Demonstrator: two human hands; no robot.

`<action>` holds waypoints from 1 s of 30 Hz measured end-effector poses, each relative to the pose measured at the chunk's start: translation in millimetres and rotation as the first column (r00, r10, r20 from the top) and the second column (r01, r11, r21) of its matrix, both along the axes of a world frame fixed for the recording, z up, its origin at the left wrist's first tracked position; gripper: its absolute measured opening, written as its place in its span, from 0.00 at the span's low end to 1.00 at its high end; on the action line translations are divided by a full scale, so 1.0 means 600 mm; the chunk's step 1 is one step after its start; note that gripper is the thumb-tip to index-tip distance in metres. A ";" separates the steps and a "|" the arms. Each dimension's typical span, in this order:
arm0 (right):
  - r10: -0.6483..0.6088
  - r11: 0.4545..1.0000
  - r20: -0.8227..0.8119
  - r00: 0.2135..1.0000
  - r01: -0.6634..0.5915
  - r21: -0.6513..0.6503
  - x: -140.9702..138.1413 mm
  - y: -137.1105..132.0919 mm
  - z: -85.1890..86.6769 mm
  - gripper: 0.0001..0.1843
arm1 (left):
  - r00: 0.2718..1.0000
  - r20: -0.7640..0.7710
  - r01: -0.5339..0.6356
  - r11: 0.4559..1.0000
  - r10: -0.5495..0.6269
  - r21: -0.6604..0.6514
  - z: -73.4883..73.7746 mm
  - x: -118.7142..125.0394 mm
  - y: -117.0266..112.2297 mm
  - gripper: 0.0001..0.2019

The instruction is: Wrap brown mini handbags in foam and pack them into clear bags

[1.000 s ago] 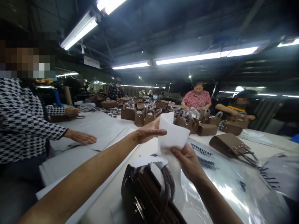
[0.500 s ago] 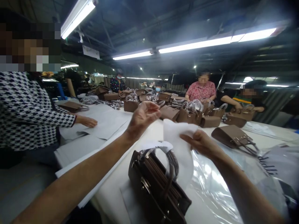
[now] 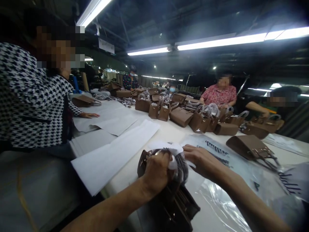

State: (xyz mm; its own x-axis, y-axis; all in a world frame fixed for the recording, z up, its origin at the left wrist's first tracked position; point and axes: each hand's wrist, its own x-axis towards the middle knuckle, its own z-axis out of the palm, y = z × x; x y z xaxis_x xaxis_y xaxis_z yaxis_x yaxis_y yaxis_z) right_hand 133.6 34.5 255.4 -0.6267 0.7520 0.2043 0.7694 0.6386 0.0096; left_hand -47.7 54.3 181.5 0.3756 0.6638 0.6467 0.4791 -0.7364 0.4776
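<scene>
Fingers on our left hand [image 3: 156, 170] had dropped to curl at the wrapped handles [image 3: 183, 167] of the brown bag [image 3: 185, 207] on the table [image 3: 166, 130], with our right hand [image 3: 201, 158] beside them, fingers nearly straight (either one's grip we couldn't tell), moving our work to the handles.

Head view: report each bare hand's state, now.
Left hand: curled closed at the plastic-wrapped handles of the boxy dark-brown handbag; grip hidden.
Right hand: fingers extended beside the handles' white serrated paper-like wrap; holding cannot be told.
</scene>
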 end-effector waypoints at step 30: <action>-0.694 0.517 -0.585 0.420 0.856 0.001 -0.046 -0.047 -0.142 0.15 | 0.953 0.276 0.154 0.985 -0.128 -0.074 -0.217 -0.239 -0.095 0.08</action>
State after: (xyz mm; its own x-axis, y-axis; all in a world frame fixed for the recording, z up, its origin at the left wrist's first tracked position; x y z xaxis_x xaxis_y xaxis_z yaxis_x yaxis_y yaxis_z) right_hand 106.2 6.0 170.3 0.4420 0.7214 0.5332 0.8728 -0.2085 -0.4414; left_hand -191.4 -2.9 51.4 0.2903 0.6790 0.6743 0.2178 -0.7330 0.6444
